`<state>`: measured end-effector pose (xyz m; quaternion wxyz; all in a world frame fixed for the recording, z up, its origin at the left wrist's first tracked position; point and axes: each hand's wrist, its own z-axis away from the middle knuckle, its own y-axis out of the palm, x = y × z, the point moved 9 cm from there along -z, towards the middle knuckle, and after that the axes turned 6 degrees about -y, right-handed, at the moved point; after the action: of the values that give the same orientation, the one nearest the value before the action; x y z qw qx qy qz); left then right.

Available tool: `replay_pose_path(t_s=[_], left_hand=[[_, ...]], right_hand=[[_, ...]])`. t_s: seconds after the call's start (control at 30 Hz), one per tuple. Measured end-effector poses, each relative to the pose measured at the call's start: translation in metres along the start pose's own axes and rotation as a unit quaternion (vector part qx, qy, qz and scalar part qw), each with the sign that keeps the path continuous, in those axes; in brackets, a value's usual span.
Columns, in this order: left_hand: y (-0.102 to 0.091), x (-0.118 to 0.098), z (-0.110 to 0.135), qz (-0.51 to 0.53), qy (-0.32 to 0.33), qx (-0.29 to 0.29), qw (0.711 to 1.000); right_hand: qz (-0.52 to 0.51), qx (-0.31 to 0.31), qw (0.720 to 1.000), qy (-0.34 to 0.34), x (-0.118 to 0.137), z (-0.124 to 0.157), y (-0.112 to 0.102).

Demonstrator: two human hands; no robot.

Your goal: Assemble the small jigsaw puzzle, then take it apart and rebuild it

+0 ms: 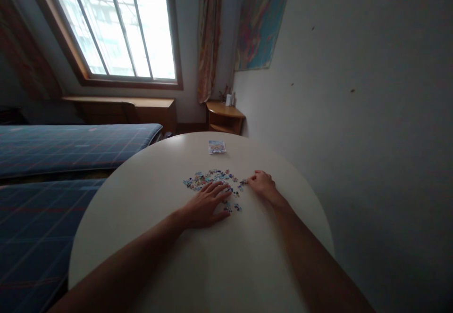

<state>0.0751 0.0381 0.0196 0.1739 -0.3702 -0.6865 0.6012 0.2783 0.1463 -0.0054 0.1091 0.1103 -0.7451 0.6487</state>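
A loose pile of small jigsaw puzzle pieces (201, 179), mostly blue, white and brown, lies on the round white table (148, 200). Over the near edge of this pile my left hand (207, 204) rests palm down, open, with its fingers spread, hiding some of the pieces. My right hand (262, 184) is at the pile's right side, fingers curled and closed in a pinch at a puzzle piece (244, 182). A few separate pieces (237, 207) are scattered just right of my left fingertips.
A small printed packet or picture card (217, 147) lies toward the table's far side. Beds with blue checked covers (71, 148) stand to the left. A bare wall (354, 162) runs close along the right. A wooden corner shelf (226, 110) stands behind the table.
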Motion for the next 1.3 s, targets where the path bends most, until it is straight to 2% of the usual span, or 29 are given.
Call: replay_pose_path(t_s=[0.1,0.23,0.3,0.47,0.73,0.87,1.0,1.3], left_hand=[[0.003,0.017,0.001,-0.016,-0.047,-0.015,0.999],[-0.003,0.062,0.007,-0.052,-0.175,-0.055,0.982],[-0.004,0.082,0.012,-0.060,-0.228,-0.055,0.970],[-0.005,0.107,0.015,-0.046,-0.282,-0.037,0.958],[-0.004,0.114,0.013,-0.040,-0.291,-0.043,0.955],[-0.009,0.100,0.010,-0.034,-0.246,-0.052,0.967],[-0.019,0.089,0.006,-0.036,-0.204,-0.085,0.975],[-0.024,0.083,0.001,-0.022,-0.142,-0.125,0.982]], right_hand=[[0.006,-0.011,1.000,-0.003,-0.001,0.001,0.001],[0.003,-0.007,0.999,-0.041,0.010,0.004,0.008],[0.002,-0.003,0.998,-0.065,0.017,0.007,0.012],[0.005,-0.013,0.997,-0.075,0.017,0.010,0.010],[0.012,-0.042,0.999,-0.026,0.003,0.004,-0.004],[0.008,-0.044,0.999,-0.023,0.003,0.004,-0.005],[0.004,-0.047,0.999,-0.020,0.003,0.004,-0.006],[-0.009,-0.038,0.999,-0.018,0.007,0.006,-0.009]])
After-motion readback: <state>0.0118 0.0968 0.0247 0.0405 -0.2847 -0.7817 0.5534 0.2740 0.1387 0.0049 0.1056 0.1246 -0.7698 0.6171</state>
